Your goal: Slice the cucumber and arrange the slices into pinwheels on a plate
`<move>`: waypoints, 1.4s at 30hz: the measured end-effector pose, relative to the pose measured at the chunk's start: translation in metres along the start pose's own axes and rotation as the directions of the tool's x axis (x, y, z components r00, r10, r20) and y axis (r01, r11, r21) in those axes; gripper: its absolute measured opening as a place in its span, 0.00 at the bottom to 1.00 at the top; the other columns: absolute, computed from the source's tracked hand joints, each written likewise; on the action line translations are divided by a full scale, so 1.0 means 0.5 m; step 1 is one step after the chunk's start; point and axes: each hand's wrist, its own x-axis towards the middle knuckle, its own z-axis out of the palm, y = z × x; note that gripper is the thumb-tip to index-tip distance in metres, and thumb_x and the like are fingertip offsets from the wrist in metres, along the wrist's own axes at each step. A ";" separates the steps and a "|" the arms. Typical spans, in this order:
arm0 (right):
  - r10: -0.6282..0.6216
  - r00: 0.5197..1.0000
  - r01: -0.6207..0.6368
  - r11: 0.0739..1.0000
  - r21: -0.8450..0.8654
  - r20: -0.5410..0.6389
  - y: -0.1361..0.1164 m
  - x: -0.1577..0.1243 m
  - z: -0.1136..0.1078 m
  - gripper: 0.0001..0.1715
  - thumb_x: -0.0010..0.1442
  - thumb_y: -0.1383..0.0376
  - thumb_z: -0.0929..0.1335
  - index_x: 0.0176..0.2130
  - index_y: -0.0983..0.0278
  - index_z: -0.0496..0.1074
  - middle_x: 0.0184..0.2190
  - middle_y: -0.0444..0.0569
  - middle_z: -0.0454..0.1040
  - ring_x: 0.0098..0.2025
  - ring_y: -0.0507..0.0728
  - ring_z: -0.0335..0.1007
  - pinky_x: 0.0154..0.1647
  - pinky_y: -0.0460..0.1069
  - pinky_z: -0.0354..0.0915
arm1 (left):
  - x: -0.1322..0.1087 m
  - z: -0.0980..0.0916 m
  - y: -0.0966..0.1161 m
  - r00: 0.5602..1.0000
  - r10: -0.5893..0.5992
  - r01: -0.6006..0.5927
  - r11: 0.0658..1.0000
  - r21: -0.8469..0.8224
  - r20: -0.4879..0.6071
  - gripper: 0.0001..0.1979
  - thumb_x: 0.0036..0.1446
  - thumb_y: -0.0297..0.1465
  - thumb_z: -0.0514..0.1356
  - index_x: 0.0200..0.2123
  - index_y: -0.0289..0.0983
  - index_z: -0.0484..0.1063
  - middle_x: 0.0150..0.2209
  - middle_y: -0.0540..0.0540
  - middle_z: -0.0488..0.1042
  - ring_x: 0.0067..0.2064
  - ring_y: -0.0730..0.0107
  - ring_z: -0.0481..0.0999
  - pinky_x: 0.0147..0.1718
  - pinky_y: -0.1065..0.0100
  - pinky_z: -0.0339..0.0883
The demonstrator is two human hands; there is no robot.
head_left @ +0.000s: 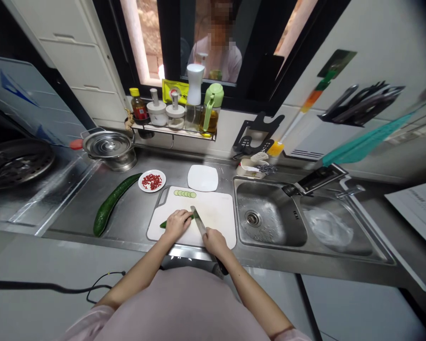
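Note:
On a white cutting board (218, 215), my left hand (178, 222) is closed over a piece of cucumber (164, 224), whose dark green end shows past the fingers. The handle of a kitchen knife (200, 223) is gripped in my right hand (215, 240). Its blade lies at the cucumber's right end, close to my left fingertips; whether it touches cannot be made out. A row of several cucumber slices (185, 193) overlaps near the board's far edge. Behind the board is a white plate (203, 178). Chopped red pieces, perhaps chilli, fill a small white dish (152, 189).
A long whole cucumber (110, 206) lies left of the board. The sink (270, 213) adjoins it on the right, with a plastic bag (330, 227) beyond. A lidded steel pot (110, 147) stands back left. Bottles and jars line a wall rack (173, 129).

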 end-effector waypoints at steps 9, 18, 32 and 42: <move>0.054 0.992 -0.072 0.984 -0.160 -0.116 0.052 -0.015 -0.034 0.19 0.66 0.67 0.56 0.50 0.65 0.69 0.39 0.58 0.77 0.43 0.60 0.74 0.39 0.50 0.61 | -0.004 -0.007 0.007 0.999 -0.040 0.041 0.999 -0.036 0.002 0.12 0.58 0.31 0.57 0.45 0.44 0.76 0.43 0.47 0.77 0.45 0.65 0.73 0.45 0.65 0.66; -0.001 0.952 -0.073 0.971 -0.229 -0.307 0.052 -0.002 -0.038 0.19 0.65 0.67 0.59 0.54 0.60 0.67 0.42 0.55 0.74 0.46 0.58 0.68 0.44 0.50 0.56 | 0.014 -0.013 -0.012 0.950 -0.285 0.259 0.948 -0.187 -0.128 0.12 0.61 0.31 0.52 0.44 0.40 0.73 0.44 0.44 0.77 0.47 0.61 0.73 0.48 0.62 0.66; -0.160 0.920 0.056 0.957 -0.285 -0.358 0.042 -0.002 -0.039 0.25 0.64 0.68 0.61 0.60 0.60 0.63 0.43 0.55 0.72 0.46 0.59 0.62 0.46 0.52 0.52 | 0.087 -0.080 0.050 0.986 -0.066 0.099 0.969 -0.224 0.153 0.15 0.58 0.40 0.58 0.45 0.41 0.77 0.48 0.45 0.76 0.52 0.58 0.70 0.57 0.56 0.57; -0.184 0.914 0.071 0.950 -0.303 -0.363 0.051 -0.006 -0.025 0.24 0.65 0.67 0.60 0.59 0.60 0.64 0.41 0.55 0.72 0.45 0.60 0.62 0.45 0.52 0.51 | 0.097 -0.077 0.072 0.975 -0.070 0.134 0.941 -0.311 0.209 0.07 0.54 0.32 0.61 0.35 0.39 0.77 0.35 0.47 0.78 0.40 0.66 0.75 0.44 0.66 0.64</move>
